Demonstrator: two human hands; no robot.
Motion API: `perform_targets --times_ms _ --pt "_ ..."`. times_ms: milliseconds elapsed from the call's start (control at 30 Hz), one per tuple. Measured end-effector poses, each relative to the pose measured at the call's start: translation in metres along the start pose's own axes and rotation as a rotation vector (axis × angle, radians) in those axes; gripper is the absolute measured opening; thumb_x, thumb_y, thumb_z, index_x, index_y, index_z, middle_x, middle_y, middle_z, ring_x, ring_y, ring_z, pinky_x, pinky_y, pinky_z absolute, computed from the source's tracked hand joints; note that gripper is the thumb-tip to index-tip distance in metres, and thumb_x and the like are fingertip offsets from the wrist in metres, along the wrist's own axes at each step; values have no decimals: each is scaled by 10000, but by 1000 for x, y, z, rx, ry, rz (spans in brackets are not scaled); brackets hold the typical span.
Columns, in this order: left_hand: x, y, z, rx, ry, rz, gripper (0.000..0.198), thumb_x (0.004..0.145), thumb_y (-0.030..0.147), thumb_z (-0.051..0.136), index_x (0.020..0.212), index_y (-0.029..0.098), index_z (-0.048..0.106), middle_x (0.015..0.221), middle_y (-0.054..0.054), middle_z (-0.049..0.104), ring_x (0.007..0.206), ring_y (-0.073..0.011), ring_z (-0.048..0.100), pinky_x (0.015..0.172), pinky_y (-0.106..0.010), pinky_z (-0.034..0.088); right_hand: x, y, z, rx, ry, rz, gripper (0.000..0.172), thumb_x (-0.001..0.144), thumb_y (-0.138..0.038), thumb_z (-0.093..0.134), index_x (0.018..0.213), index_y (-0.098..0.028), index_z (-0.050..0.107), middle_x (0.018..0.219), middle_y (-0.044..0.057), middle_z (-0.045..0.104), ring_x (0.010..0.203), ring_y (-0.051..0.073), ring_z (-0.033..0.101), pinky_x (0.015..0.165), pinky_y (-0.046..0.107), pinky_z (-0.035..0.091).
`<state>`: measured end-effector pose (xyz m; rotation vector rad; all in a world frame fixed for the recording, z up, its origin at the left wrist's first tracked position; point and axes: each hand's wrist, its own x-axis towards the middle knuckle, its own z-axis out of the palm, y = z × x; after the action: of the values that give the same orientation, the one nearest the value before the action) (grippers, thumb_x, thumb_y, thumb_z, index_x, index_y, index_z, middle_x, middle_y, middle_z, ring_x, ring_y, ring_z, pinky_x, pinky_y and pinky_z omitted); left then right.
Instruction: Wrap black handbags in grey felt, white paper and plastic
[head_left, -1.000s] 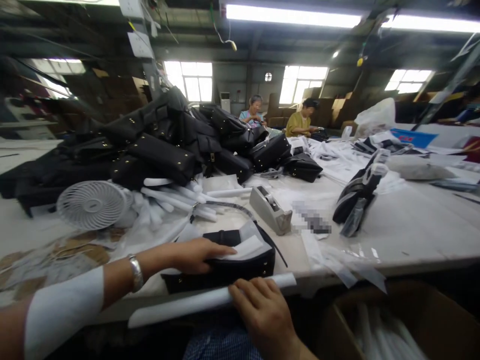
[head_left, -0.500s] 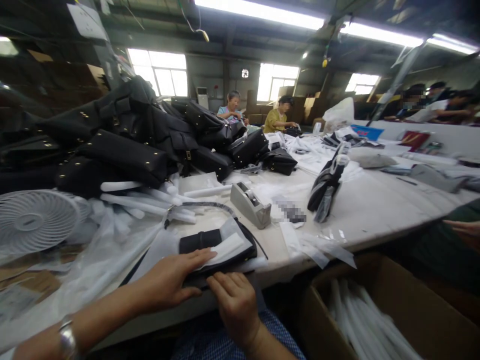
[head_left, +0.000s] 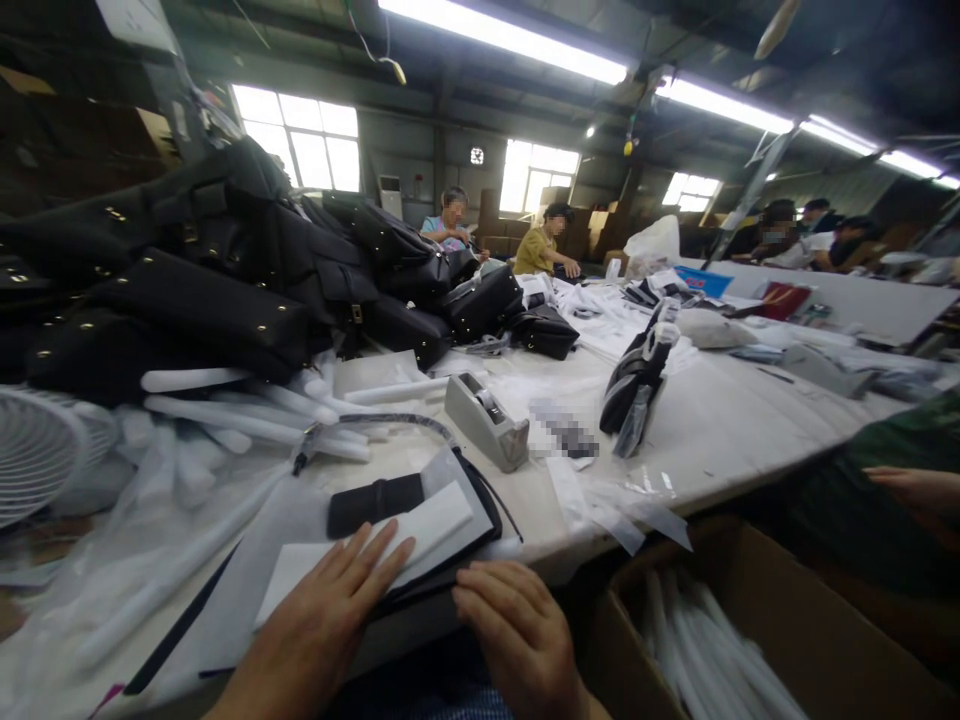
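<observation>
The left hand [head_left: 330,615] lies open, fingers spread and pressed flat on a white sheet [head_left: 427,525] that covers a flat black bag [head_left: 375,503]. The bag sits right at the near edge of the table [head_left: 750,430]. The right hand [head_left: 517,635] rests palm down with its fingers bent onto the bag's near rim, but I cannot tell whether they pinch anything, because the fingertips are hard to make out at this angle. The likeliest trouble is slippage: only flat pressure from 1 hand holds the sheet, so a sideways push could skew or crease it. The bag seems to lie on loose clear film, which could let it slide off the edge toward the lap or the cardboard box [head_left: 757,600] below right. A dark strap [head_left: 409,420] loops just behind the bag and could snag and drag it crooked. The white foam rolls [head_left: 247,420] under the pile of black bags [head_left: 225,290] look loosely stacked, so a nudge could send 1 rolling into the work area.
</observation>
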<state>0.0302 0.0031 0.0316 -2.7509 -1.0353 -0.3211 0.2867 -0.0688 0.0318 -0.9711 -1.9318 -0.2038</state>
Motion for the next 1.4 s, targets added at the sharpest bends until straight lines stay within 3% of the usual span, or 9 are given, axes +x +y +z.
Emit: perform_targets --times_ms 133,267,433,633,767,867,1000,1133,1400 --pt "0 0 1 -13 12 -8 873 779 -52 376 1537 337 183 1554 -10 371 1360 -256 449 1054 -414 480 14 19 -28 -37 -52 37 406 911 -116 620 1289 -261 594 1160 71 723 1090 229 672 998 412 534" --pt "0 -3 2 4 6 1 850 803 -29 383 1542 325 159 1566 -30 345 1362 -269 444 1044 -428 489 -25 27 -36 80 -59 387 242 942 -189 580 1159 -270 648 963 48 754 804 192 743 742 262 622" --pt "-1 -4 5 57 -7 26 837 810 -33 370 1526 368 204 1570 -23 343 1354 -282 455 1013 -437 513 -97 20 -3 29 -82 587 414 881 -406 643 1264 -254 600 1106 120 738 925 301 740 729 366 644" --pt "-2 -2 8 121 29 43 841 793 -44 365 1519 362 235 1595 -15 294 1378 -275 426 1020 -410 501 -96 4 20 390 -353 1008 295 945 -422 559 994 -157 678 806 60 757 751 217 742 690 246 592" --pt "-3 1 7 168 5 16 844 807 -43 382 1518 381 221 1604 -10 274 1393 -266 405 1037 -385 478 -74 9 -15 264 -404 671 246 930 -390 605 1030 -188 703 861 50 778 740 203 754 645 206 597" --pt "-3 2 7 168 7 15 833 817 -42 372 1518 380 220 1603 -12 280 1389 -257 412 1047 -382 464 -33 17 -43 -114 -196 181 336 910 -252 660 1235 -169 641 1063 88 760 944 205 737 870 240 585" --pt "-2 -2 9 174 45 59 764 842 30 401 1518 352 248 1598 -28 294 1374 -278 430 1025 -393 471 29 27 -44 -231 -295 -251 433 943 -160 605 1372 -170 547 1366 60 606 1338 249 491 1187 444 315" --pt "-1 -5 11 213 94 107 716 856 83 407 1510 346 280 1569 -28 358 1346 -270 462 983 -361 479 37 47 -16 -214 -425 -289 409 1009 -106 427 1408 -149 507 1450 48 522 1387 229 423 1175 414 353" --pt "13 22 -1 273 189 85 600 833 51 342 1406 170 474 1479 -97 485 1401 -280 374 1151 -535 223 12 63 0 -103 -344 -222 350 1017 -125 428 1326 -144 592 1331 40 634 1231 205 592 1089 368 482"
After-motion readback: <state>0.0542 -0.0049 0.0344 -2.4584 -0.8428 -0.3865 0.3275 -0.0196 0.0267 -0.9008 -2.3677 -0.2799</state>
